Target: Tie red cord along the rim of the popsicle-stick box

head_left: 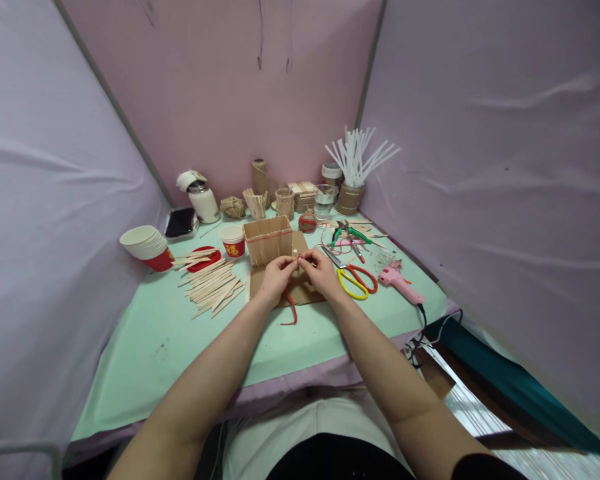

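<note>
My left hand (279,273) and my right hand (320,268) meet fingertip to fingertip above a brown cardboard sheet (260,285). Both pinch a red cord (292,308), whose loose end hangs below my left hand and curls onto the table. Only a speck of red shows between the fingertips, so the exact hold is hidden. Just behind my left hand stands a box made of wooden sticks (268,241), with a red line around its upper part. Scissors (353,277) with one yellow and one red handle lie to the right of my right hand.
Loose wooden sticks (213,288) and a red dish (205,259) lie left, near stacked paper cups (147,247). A pink glue gun (400,283) with a cable rests right. Green-handled pliers (350,233), a red cord ball (307,223) and a jar of white sticks (351,199) stand farther back.
</note>
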Available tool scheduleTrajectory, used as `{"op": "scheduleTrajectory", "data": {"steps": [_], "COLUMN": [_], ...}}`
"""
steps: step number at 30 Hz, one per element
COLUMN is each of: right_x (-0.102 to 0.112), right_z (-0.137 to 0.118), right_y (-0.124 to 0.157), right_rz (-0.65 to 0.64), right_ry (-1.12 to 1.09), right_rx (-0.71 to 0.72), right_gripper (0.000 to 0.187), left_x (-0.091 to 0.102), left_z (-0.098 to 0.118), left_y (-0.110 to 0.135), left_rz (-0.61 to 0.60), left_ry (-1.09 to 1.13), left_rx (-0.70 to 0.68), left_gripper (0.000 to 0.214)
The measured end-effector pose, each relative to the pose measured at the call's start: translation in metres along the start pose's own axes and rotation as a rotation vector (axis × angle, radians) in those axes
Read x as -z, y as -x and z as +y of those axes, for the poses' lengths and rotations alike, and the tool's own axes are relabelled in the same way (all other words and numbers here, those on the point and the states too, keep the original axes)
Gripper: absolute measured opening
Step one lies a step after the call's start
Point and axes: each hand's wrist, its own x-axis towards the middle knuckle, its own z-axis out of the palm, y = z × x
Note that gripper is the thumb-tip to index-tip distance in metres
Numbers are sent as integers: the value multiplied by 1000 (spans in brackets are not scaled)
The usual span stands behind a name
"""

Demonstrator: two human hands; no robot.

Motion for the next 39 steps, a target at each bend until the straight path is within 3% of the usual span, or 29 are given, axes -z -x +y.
{"op": "scheduleTrajectory", "data": {"steps": [5,12,18,23,28,34,39], "right_x": [1,-1,1,0,3,1,0], "right_z": [2,13,22,14,6,2,2], "right_y": [-1,-2,-4,-2,-3,-2,-2], "right_rz": [31,104,265,359,316,155,108], "right_ry": [29,-10,57,139,-3,-275,-408], "right_rx": [-18,-196,-200,-150,-123,-177,-283], "right_gripper": [13,21,17,13,15,20,25], "left_x": [0,-2,-7,-10,-12,-8,-7], "left_z": [-1,1,9,14,8,-1,2], "left_y": [1,5,14,17,15,8,8], "left_rz": [-53,-70,-120,-170,-133,-84,-88], "left_ry": [-263,-481,-546,-443,-204,-176,-112], "left_rx": [-119,-243,-245,-238,-53,-80,-33], "left_gripper": [22,19,17,19,21,22,23]}}
